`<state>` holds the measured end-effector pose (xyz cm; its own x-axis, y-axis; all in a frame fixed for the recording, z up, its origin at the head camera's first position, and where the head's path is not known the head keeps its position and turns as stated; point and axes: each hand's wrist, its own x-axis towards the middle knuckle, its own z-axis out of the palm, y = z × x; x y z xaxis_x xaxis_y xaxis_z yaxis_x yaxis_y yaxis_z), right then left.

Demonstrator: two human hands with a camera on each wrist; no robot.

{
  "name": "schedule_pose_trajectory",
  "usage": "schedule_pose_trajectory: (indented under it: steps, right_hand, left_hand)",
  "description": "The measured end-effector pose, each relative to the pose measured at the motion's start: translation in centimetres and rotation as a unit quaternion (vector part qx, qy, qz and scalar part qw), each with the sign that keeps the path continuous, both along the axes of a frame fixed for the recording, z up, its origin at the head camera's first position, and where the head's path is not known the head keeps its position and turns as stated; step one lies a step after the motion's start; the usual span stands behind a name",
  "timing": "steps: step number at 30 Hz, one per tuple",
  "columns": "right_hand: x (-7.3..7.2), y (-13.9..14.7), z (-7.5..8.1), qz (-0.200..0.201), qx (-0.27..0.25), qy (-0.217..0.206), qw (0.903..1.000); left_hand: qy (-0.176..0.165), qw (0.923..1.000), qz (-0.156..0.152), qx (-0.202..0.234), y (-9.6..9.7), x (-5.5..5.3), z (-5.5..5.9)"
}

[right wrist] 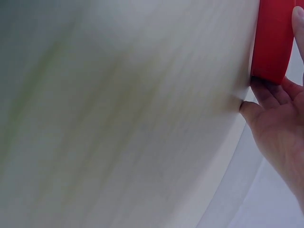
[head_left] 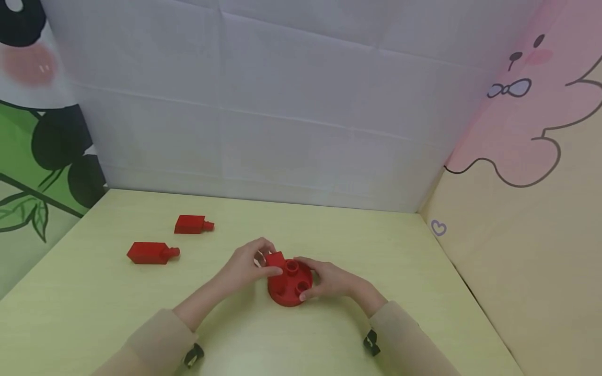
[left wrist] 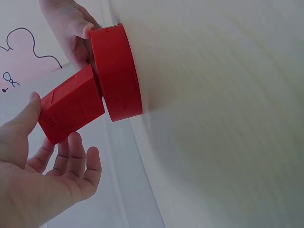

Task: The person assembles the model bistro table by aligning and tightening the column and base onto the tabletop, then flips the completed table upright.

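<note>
A round red base [head_left: 289, 300] with raised ring-shaped sockets lies on the table in the head view. My left hand [head_left: 246, 265] pinches a red block [head_left: 275, 259] between thumb and fingers, at the left side of the base. In the left wrist view the block [left wrist: 71, 104] stands tilted against the top of the base [left wrist: 116, 71], its lower end hidden. My right hand [head_left: 331, 279] holds the base by its right rim, fingers behind and thumb in front. The base's side [right wrist: 273, 42] also shows in the right wrist view, beside the right hand [right wrist: 280, 118].
Two red bottle-shaped blocks, one farther back [head_left: 189, 224] and one nearer [head_left: 149, 253], lie on the left of the pale yellow table [head_left: 367, 344], their narrow pegs pointing right. A white sheet [head_left: 282, 104] hangs behind; printed panels flank both sides.
</note>
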<state>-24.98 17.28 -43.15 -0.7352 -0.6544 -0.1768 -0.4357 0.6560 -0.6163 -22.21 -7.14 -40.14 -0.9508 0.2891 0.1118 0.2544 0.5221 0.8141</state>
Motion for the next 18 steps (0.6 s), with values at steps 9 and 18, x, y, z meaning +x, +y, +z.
schedule_pose_trajectory:
  steps: [9, 18]
  right_hand:
    - [0.03, 0.11, -0.11, 0.007, -0.012, 0.003, 0.9999]
    - [-0.08, 0.04, -0.23, 0.004, -0.015, -0.005, 0.9999]
  left_hand:
    - [0.056, 0.9921, -0.109, -0.027, -0.23, -0.55, 0.44]
    - [0.048, 0.9874, -0.15, -0.013, -0.55, -1.02, 0.31]
